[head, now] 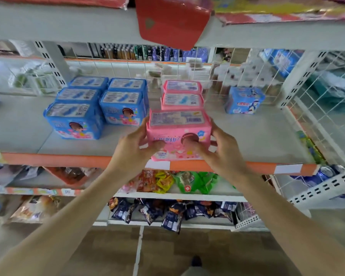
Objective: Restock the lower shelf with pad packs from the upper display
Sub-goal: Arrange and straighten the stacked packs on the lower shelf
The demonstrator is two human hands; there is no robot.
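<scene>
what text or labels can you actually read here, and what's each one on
Nothing reads cleanly.
Front pink pad pack, held by left hand and right hand: large characters on its face, blurred; top label too small.
Two pink packs behind: labels unreadable.
Blue pad packs: barcode-like labels and brand print, blurred.
Lone blue pack: red lettering, illegible.
Shelf-edge tags: no print legible.
Snack bags: print too small.

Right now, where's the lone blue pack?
In the head view, the lone blue pack stands at the shelf's back right, by the wire grid, right of the pink packs.
</scene>
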